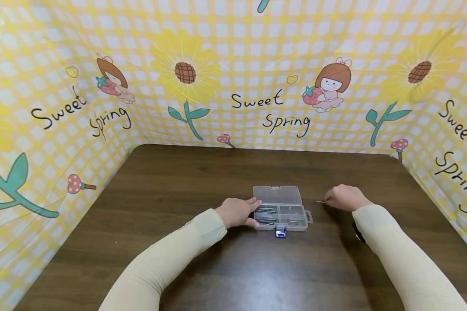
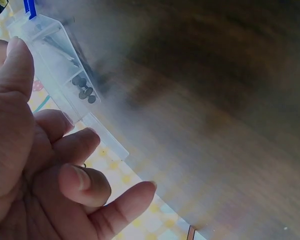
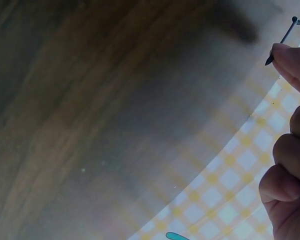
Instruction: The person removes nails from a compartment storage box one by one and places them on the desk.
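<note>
A small clear plastic storage box (image 1: pixel 278 195) lies on the table with its lid laid back. Long metal nails (image 1: pixel 266 211) fill its left compartments, and a few smaller pieces are in the right ones. At the box's left side my left hand (image 1: pixel 235 212) grips it between thumb and fingers. In the left wrist view, round nail heads (image 2: pixel 85 90) show through the box wall. To the right of the box, just over the table, my right hand (image 1: pixel 346 198) pinches a single nail (image 3: pixel 287 35) between thumb and forefinger; its other fingers are curled in.
The box's blue latch (image 1: pixel 280 232) hangs open at the front, and a clear hanging tab (image 1: pixel 309 216) sticks out on the right. The dark wooden table (image 1: pixel 171 172) is enclosed by a yellow checked cloth (image 1: pixel 233 73) at the back and sides.
</note>
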The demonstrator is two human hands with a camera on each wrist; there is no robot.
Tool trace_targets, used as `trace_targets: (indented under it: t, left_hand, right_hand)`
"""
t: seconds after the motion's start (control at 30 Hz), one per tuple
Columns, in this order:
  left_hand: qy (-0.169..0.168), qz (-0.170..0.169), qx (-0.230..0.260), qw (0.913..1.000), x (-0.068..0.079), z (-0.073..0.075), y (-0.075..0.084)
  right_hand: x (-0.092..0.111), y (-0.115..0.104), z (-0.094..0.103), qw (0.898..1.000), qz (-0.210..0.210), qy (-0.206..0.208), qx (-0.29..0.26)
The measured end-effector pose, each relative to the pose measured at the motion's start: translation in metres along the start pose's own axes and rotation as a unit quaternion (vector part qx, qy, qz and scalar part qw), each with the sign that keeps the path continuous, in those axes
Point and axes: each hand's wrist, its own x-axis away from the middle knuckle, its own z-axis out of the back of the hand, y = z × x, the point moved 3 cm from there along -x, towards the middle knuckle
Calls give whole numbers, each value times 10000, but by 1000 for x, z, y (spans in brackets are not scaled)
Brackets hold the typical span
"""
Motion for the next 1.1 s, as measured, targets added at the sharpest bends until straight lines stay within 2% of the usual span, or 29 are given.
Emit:
trace_targets:
  t: [0.1,0.33,0.67,0.87,1.1]
  left_hand:
    - [7,-1,-7,10000,-1,-1,0]
    - [-12,-67,-24,10000,-2,-1,1]
    - [24,-50,-152,9999,-4,-1,2]
    - [7,-41,-207,9998,-5,-2,3]
    - [-67,27,-89,9999,-3,1,1]
  right_hand:
    - [-1,0,0,10000,44,64,-30]
    - [-2,1,-4,9997,-77,-165,-149]
    - [-4,3,-6,9994,-184,-175,-232]
    - [-1,2,-4,9991,-279,-111,-307]
    - [-8,-2,-2,9975,-250,248,-612]
